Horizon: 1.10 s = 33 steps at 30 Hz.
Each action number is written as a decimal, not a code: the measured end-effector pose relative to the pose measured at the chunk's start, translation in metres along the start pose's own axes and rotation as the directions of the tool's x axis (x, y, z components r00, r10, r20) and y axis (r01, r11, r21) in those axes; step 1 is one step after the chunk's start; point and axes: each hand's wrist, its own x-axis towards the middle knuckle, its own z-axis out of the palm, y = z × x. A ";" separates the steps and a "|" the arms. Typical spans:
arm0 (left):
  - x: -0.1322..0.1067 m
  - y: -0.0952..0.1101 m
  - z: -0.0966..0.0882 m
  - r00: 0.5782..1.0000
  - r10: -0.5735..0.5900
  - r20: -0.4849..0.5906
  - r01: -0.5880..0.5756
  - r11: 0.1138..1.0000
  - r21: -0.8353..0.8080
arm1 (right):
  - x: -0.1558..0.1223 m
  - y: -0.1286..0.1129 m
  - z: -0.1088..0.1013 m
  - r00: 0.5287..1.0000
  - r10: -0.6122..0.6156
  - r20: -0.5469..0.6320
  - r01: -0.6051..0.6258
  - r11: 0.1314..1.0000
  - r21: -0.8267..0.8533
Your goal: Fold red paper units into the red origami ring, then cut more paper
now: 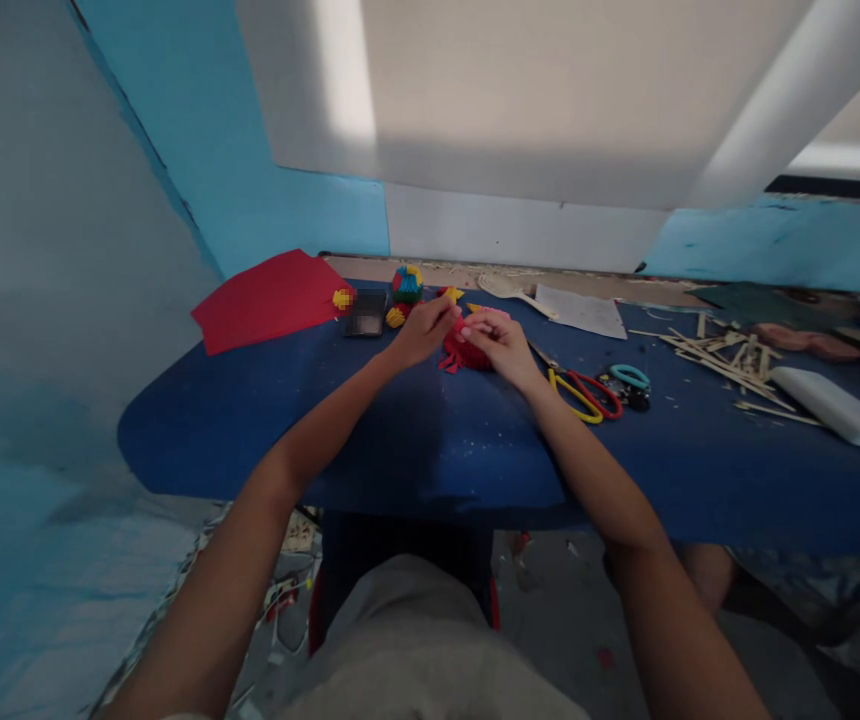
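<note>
My left hand (424, 334) and right hand (503, 346) curl their fingertips at a red, fringed bundle (475, 358); what each pinches, I cannot tell. Red-and-yellow-handled metal scissors (554, 369) lie just to the right.

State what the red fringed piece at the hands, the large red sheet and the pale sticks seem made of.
The red fringed piece: likely matte paper, possibly foam, by its thin strips. The large red sheet: probably matte paper or thin card, flat, without shine. The pale sticks: apparently bare wood, dull and tan.
</note>
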 end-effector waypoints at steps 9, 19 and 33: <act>0.003 -0.002 0.000 0.972 -0.078 0.220 0.115 0.980 -0.160 | -0.005 -0.007 -0.003 0.954 -0.285 -0.097 0.228 0.894 -0.385; -0.003 -0.003 -0.004 0.965 0.259 0.023 -0.259 0.945 0.198 | -0.004 -0.008 -0.009 0.935 -0.332 -0.123 0.245 0.857 -0.453; -0.001 -0.014 -0.005 0.975 0.223 0.005 -0.220 0.961 0.166 | -0.006 -0.003 -0.015 0.938 -0.327 -0.114 0.230 0.834 -0.501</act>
